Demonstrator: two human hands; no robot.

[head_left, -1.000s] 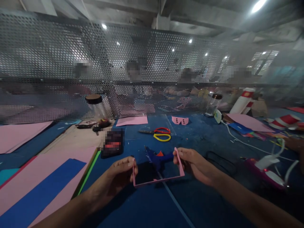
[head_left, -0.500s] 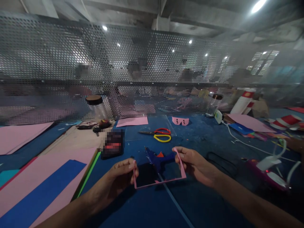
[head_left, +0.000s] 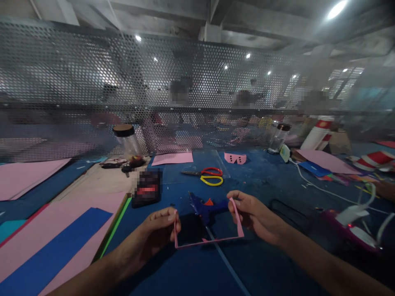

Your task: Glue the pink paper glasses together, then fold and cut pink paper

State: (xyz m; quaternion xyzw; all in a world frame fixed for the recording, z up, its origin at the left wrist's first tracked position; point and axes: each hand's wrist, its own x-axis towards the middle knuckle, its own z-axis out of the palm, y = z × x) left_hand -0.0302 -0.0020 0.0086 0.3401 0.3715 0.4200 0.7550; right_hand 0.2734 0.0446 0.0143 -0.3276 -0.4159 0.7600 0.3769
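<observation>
Pink, bracket-shaped, paper-like strip (head_left: 206,241) was pinched finger-to-thumb at its ends by left hand (head_left: 158,227) and right hand (head_left: 251,214), toward the blue worktop's (head_left: 175,275) near edge, seemingly to keep folds square.

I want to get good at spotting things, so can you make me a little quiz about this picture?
1. True or false: the left hand and right hand hold the same folded pink piece.
2. What two colours are the handles of the scissors?
3. Which is seen between the hands: A) glass jar, B) blue glue gun, C) white cable?

Key: 1. True. 2. Red and yellow. 3. B.
</observation>
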